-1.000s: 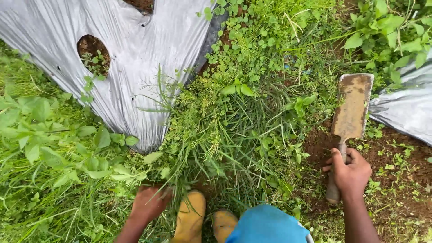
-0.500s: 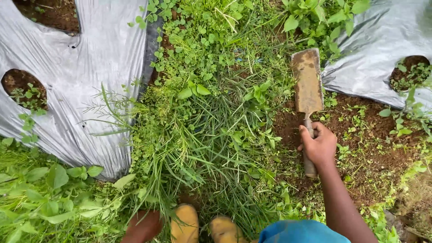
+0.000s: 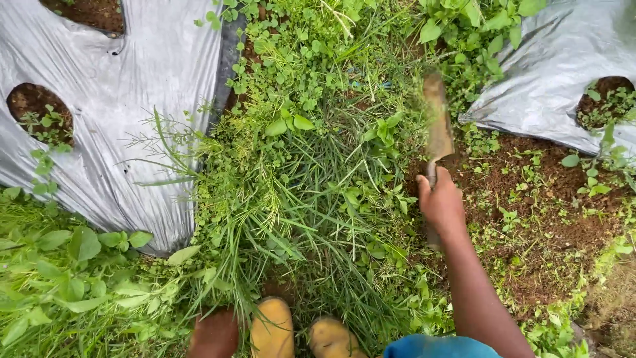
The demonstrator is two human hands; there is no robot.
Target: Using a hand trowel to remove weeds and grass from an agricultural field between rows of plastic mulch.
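Note:
My right hand point(image 3: 440, 199) is shut on the handle of a rusty, soil-caked hand trowel point(image 3: 437, 129). Its blade points away from me, turned edge-on at the right side of a thick clump of grass and weeds point(image 3: 311, 199). My left hand point(image 3: 213, 335) is low at the bottom edge, by the base of the clump and next to my yellow boots point(image 3: 273, 328). Only part of that hand shows, and its fingers are hidden by grass.
Silver plastic mulch sheets lie at the left point(image 3: 152, 79) and upper right point(image 3: 556, 73), with round holes showing soil and seedlings point(image 3: 33, 109). Bare brown soil with small weeds point(image 3: 543, 219) spreads right of the trowel. Broad-leaved weeds point(image 3: 73, 265) fill the lower left.
My right hand has swung the trowel leftwards, from the bare soil to the edge of the grass clump, and the blade now shows edge-on. The view has shifted slightly.

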